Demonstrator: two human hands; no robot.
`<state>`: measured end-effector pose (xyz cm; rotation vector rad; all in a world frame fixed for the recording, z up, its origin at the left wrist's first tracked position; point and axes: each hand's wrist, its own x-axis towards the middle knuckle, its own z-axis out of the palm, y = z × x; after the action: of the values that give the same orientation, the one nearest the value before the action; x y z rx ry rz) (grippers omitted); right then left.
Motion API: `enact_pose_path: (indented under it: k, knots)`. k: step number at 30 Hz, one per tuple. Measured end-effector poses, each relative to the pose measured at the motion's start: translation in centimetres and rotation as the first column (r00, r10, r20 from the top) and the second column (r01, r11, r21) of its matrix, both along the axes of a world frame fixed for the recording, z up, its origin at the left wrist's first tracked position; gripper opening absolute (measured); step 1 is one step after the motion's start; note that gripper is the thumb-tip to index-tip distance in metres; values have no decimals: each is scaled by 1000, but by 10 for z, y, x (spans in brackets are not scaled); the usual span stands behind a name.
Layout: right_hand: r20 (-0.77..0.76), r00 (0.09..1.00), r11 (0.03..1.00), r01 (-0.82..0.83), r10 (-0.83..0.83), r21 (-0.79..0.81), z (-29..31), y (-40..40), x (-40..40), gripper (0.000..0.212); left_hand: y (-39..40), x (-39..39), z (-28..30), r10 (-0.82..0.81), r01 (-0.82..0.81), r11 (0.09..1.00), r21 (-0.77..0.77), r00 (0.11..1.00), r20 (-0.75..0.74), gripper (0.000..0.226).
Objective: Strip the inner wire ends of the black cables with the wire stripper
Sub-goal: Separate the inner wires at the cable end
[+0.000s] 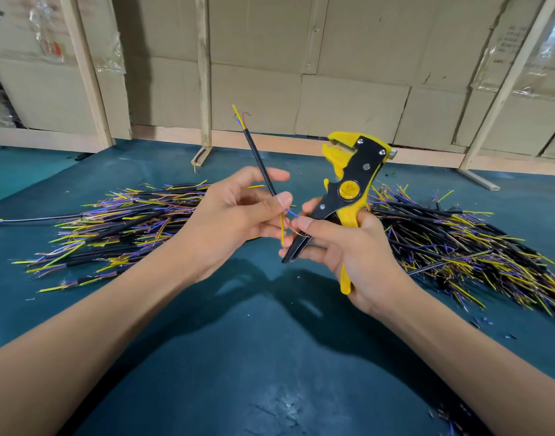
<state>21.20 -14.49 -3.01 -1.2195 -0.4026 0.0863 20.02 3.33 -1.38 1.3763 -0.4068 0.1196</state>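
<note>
My left hand (235,215) pinches a short black cable (259,157) that stands tilted, its far end up with yellow, blue and brown inner wires showing. At its lower end a yellow wire (282,229) and a blue wire stick out between my two hands. My right hand (348,247) grips the yellow and black wire stripper (351,180), jaws pointing up and left, handles in the palm. The right thumb and forefinger touch the wire ends next to the left thumb.
Two heaps of black cables with coloured wire ends lie on the teal mat (269,357): one pile at the left (118,228), another at the right (458,247). Small insulation scraps dot the mat. Cardboard panels and wooden struts (203,73) close off the back.
</note>
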Motion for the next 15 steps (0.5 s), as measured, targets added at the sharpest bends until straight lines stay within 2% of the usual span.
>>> enact_pose_path:
  k: [10, 12, 15]
  knots:
    - [21, 990, 990, 137, -136, -29, 0, -8, 7, 17, 10, 3, 1, -28, 43, 988, 146, 995, -100, 49]
    - [7, 997, 997, 75, -75, -21, 1, -9, 6, 13, 11, 4, 1, 10, -4, 996, 84, 997, -81, 47]
    - [-45, 992, 993, -116, 115, -9, 2, -9, 3, 7, 14, 6, 4, 64, -69, 994, -81, 996, -58, 45]
